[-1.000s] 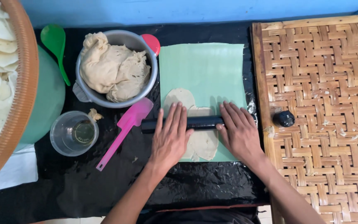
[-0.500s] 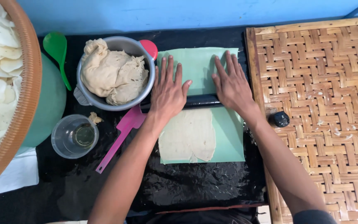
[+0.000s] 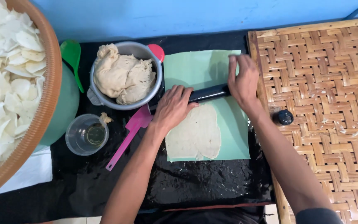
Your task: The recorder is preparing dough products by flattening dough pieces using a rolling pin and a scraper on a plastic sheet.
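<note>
A thin flattened sheet of pale dough point(image 3: 195, 132) lies on a light green mat point(image 3: 204, 70). Across the mat, at the dough's far edge, lies a black rolling pin point(image 3: 206, 94), slightly slanted. My left hand point(image 3: 171, 108) is curled over the pin's left end. My right hand point(image 3: 241, 81) holds the pin's right end, fingers bent over it. A metal bowl point(image 3: 100, 97) heaped with raw dough stands just left of the mat.
A pink spatula point(image 3: 129, 130) lies by my left wrist. A clear cup point(image 3: 86, 134) with a little oil stands front left. A green spoon point(image 3: 72, 58), a wide basket of white chips point(image 3: 50, 83), a woven tray point(image 3: 324, 103) and a small black cap point(image 3: 285, 117) surround the black sheet.
The pin rolled away from me over the dough, flattening it into a long sheet. My hands went from flat palms on the pin to gripping its ends, and it now sits slanted.
</note>
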